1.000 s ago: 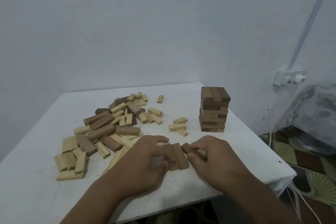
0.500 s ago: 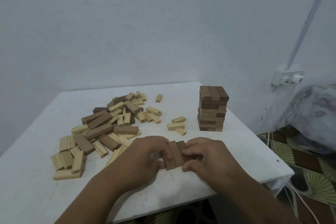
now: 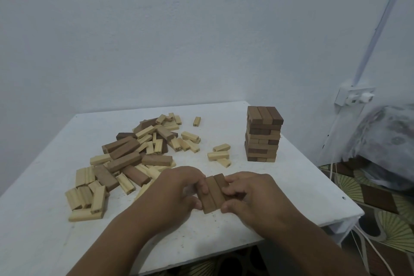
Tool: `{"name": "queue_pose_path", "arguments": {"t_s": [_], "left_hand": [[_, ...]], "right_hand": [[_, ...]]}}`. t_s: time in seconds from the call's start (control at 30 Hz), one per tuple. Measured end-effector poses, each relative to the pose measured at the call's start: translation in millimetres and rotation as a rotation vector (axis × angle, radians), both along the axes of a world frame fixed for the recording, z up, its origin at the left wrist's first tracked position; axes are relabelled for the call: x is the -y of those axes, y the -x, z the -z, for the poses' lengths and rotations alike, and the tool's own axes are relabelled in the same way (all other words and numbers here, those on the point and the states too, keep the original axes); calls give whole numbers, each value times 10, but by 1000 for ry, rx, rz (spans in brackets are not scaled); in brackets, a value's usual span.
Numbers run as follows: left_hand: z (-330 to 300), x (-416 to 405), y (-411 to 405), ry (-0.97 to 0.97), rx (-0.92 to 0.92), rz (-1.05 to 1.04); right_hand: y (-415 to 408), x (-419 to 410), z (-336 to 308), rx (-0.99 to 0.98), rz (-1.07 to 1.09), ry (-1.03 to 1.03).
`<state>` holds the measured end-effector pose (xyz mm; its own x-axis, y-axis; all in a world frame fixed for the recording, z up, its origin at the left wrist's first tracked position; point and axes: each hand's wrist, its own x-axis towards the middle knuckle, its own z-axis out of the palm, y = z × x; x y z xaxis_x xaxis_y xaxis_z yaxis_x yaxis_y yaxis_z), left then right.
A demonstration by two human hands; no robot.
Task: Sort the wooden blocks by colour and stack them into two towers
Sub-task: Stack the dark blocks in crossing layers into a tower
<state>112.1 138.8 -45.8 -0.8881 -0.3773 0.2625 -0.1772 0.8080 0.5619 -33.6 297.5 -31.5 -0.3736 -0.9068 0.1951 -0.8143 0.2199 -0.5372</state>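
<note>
Between my two hands, near the table's front edge, lie a few brown blocks (image 3: pixel 214 192) pressed side by side. My left hand (image 3: pixel 179 188) grips them from the left with curled fingers, and my right hand (image 3: pixel 248 195) grips them from the right. A brown tower (image 3: pixel 263 134) several layers high stands at the back right of the white table (image 3: pixel 298 188). A mixed pile of brown and light blocks (image 3: pixel 134 154) spreads over the left and middle. A few light blocks (image 3: pixel 220 154) lie apart, left of the tower.
The table stands in a white-walled corner. Its right edge drops to a patterned floor (image 3: pixel 380 208) with white cables (image 3: pixel 367 244). A wall socket (image 3: pixel 355 96) and a grey covered bundle (image 3: pixel 389 141) are at the right.
My right hand has pushed a third brown block against the other two, and both hands have closed in, squeezing the blocks into one tight row.
</note>
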Motion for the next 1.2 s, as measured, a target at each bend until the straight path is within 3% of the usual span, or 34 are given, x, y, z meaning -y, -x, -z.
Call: {"name": "queue_pose_path", "arguments": {"t_s": [0.23, 0.37, 0.57, 1.2], "left_hand": [[-80, -42, -20, -29, 46, -57], [-107, -11, -48, -67, 62, -11], [-143, -34, -137, 35, 140, 103], [-182, -51, -160, -9, 146, -4]], "right_hand": [[-124, 12, 34, 24, 45, 14], [-110, 6, 51, 77, 31, 28], [4, -36, 23, 206, -63, -45], [134, -139, 40, 150, -16, -34]]}}
